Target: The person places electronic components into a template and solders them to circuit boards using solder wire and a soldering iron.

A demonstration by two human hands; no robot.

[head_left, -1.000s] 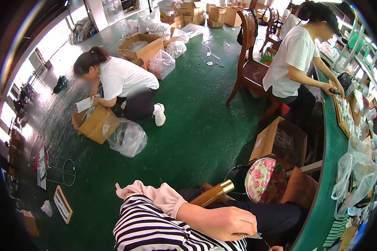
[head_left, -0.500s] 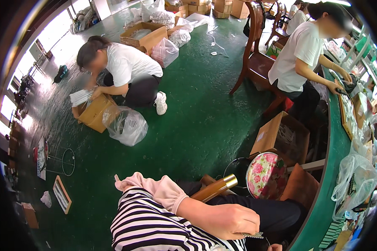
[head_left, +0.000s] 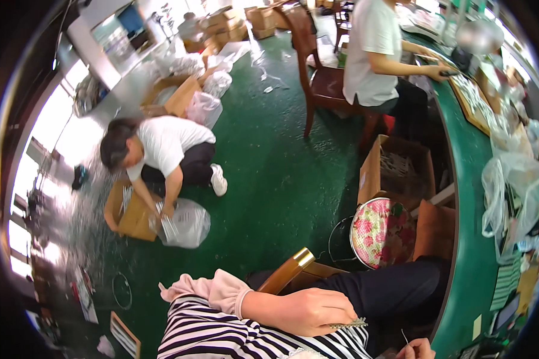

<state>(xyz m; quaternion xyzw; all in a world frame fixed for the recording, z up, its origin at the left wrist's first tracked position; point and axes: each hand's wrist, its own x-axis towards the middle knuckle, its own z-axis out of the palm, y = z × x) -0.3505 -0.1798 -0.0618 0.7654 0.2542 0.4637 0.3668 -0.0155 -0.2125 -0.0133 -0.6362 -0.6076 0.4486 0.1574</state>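
My left hand [head_left: 318, 312], at the end of a striped sleeve with a pink cuff, is closed over my lap. From its fingers sticks a narrow greyish strip with a toothed edge [head_left: 353, 323]; its exact kind is unclear. At the lower edge on the right, my right hand [head_left: 418, 349] is only partly in view, its fingers bent together. A thin wire or thread [head_left: 403, 336] rises at its fingertips. The two hands are apart, beside the edge of the green table [head_left: 455, 299].
Beside my legs stand a round flower-patterned seat [head_left: 380, 233] and a cardboard box [head_left: 371, 173]. A plastic bag [head_left: 509, 197] and other items cover the table. One person crouches at left by a box [head_left: 136, 215] and clear bag [head_left: 188, 224]; another works at the table's far end.
The view has shifted, bringing more of my right hand into sight. My left hand keeps its grip on the strip. The crouching person's hands have gone from the box to the clear bag.
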